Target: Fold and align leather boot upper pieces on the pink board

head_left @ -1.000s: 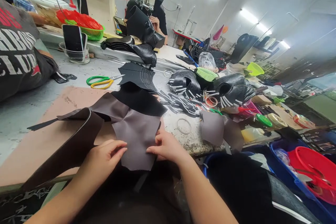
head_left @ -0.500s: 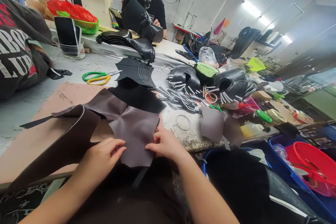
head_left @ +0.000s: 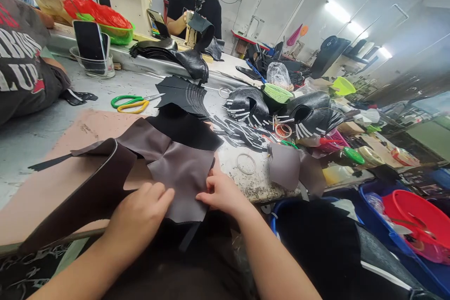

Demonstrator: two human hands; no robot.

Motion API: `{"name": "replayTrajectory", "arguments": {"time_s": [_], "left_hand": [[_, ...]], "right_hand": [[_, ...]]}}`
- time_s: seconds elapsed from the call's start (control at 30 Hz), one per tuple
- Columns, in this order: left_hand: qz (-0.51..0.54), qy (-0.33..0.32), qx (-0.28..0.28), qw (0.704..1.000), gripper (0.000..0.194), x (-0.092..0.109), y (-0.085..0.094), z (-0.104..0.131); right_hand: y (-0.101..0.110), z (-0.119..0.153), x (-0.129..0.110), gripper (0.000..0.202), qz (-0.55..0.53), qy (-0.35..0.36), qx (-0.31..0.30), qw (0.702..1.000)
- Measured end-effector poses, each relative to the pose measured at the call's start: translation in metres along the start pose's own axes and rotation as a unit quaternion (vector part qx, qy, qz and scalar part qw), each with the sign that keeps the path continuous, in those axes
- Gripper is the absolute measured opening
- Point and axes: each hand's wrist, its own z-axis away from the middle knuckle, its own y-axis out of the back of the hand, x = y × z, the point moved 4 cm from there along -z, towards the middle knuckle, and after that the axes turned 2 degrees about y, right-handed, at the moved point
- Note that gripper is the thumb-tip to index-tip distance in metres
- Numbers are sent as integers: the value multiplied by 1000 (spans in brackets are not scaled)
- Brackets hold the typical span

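A dark brown leather piece [head_left: 184,173], with a seam across its middle, lies in front of me and reaches over the table's front edge. Its right edge is pinched between the thumb and fingers of my right hand [head_left: 223,194]. On its left edge is my left hand [head_left: 146,206], fingers curled in and pressed on the leather, with the fingertips partly hidden. To the left, a long dark brown strap-like part [head_left: 84,192] arches up over the pinkish mat [head_left: 93,126]. Black leather [head_left: 190,126] shows at the far side of the brown piece.
Scissors with green and yellow handles [head_left: 131,104] lie beyond the mat, beside stacked black pieces [head_left: 181,96]. Black leather bundles with white tabs [head_left: 248,103] and a tape ring [head_left: 246,163] are to the right. Another person [head_left: 24,56] sits left; one works at a sewing machine [head_left: 191,33].
My left hand has rolled over, its fingers curling further onto the leather's left edge. My right hand keeps its hold. Behind, the black piece at the sewing machine has been lowered and turned.
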Motion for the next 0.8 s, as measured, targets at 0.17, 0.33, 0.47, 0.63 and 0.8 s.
{"name": "replayTrajectory", "arguments": {"time_s": [0.17,0.33,0.47,0.63,0.8], "left_hand": [[12,-182,-6,983,50,25,-9,-2],[73,-153,-143,975,68,21,-29,11],[102,-155,-233,955,68,18,-34,14],[137,-190,-240,942,82,11,-32,4],[187,-217,-237,928,90,10,-29,-16]], "right_hand": [[2,-2,0,23,-59,14,-11,998],[22,-23,-3,26,-148,50,10,988],[35,-47,-1,10,2,34,5,999],[39,-65,4,23,31,31,-35,998],[40,-70,8,26,44,30,-44,998]]}}
